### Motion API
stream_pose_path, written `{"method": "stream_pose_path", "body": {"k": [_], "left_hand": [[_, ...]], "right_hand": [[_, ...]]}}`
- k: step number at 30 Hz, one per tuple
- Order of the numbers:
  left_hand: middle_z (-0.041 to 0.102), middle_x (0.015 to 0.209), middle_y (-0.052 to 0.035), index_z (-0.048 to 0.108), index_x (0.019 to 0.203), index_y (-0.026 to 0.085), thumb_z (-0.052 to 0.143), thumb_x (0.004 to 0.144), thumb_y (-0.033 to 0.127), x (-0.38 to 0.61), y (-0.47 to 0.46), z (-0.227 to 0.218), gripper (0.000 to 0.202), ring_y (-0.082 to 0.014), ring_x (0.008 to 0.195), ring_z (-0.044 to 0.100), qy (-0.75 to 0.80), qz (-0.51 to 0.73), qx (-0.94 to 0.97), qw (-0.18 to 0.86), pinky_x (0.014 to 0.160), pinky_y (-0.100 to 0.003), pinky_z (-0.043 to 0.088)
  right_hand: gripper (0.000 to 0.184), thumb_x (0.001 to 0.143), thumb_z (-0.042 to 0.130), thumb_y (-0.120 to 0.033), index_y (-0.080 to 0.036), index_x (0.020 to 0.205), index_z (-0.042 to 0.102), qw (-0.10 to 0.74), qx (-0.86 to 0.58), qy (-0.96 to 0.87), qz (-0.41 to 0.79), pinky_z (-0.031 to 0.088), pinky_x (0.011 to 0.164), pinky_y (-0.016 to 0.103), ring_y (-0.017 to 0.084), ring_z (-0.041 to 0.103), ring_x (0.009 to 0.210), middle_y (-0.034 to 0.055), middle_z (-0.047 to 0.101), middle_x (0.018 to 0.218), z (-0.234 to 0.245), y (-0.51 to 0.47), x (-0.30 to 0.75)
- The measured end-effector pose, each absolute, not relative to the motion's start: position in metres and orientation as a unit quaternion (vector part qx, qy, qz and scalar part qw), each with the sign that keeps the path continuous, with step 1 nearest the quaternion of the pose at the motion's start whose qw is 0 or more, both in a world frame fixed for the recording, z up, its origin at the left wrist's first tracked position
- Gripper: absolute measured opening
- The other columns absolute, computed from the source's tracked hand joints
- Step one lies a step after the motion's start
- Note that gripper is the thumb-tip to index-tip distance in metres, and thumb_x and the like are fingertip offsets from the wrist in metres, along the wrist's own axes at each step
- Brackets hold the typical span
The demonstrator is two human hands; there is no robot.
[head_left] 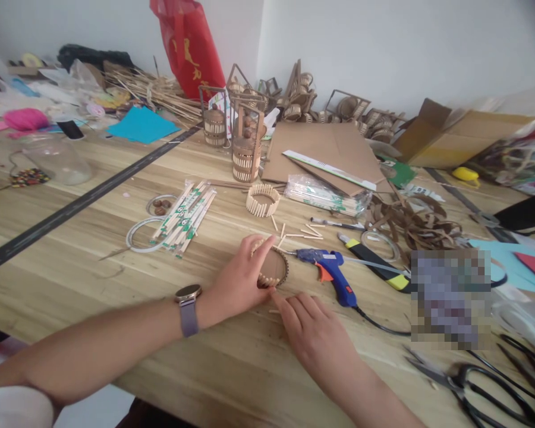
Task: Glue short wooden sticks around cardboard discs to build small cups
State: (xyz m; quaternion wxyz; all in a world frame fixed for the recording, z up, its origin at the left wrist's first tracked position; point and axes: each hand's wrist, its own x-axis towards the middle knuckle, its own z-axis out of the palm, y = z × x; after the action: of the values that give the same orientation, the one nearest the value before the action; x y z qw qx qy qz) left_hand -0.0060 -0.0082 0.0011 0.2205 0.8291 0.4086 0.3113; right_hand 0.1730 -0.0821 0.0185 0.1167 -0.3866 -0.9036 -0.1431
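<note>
My left hand (245,279) is closed round a small round cardboard piece (274,266) edged with short wooden sticks, steadying it on the table. The thumb and fingertips of my right hand (310,324) meet at the near edge of that piece; whatever they pinch is hidden. A short stick shows beside the right fingers. Just beyond the piece lies a blue glue gun (327,261), its nozzle towards it. Several loose sticks (310,233) are scattered past the glue gun. Behind them stands a finished-looking ring of wooden sticks (263,201).
Bundled wrapped chopsticks (187,217) and a tape roll (145,235) lie left. Small wooden buckets with handles (246,157) stand behind. At right are a utility knife (374,261), brown strips (405,217) and black-handled scissors (468,374). A cardboard sheet (312,139) lies at the back.
</note>
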Motion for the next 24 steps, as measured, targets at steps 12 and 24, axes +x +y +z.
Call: {"method": "stream_pose_path", "body": {"k": [12,24], "left_hand": [[0.034,0.139,-0.0156,0.022,0.146,0.024,0.072,0.068,0.010,-0.007,-0.010,0.005,0.094,-0.0331,0.134,0.038,0.417,0.303,0.825,0.231,0.109,-0.054,0.039],[0.034,0.139,-0.0142,0.020,0.146,0.028,0.071,0.067,0.010,-0.006,-0.010,0.004,0.096,-0.0339,0.133,0.038,0.409,0.310,0.826,0.234,0.108,-0.056,0.039]], "right_hand": [[0.016,0.089,0.044,-0.011,-0.022,0.085,0.055,0.308,-0.478,-0.808,0.155,0.053,0.064,0.026,0.017,0.064,0.074,0.0044,0.064,0.081,0.020,-0.071,0.193],[0.028,0.095,0.043,-0.023,-0.019,0.121,0.054,0.265,-0.535,-0.782,0.178,0.056,0.077,0.034,0.020,0.067,0.085,0.0070,0.070,0.092,0.018,-0.068,0.211]]}}
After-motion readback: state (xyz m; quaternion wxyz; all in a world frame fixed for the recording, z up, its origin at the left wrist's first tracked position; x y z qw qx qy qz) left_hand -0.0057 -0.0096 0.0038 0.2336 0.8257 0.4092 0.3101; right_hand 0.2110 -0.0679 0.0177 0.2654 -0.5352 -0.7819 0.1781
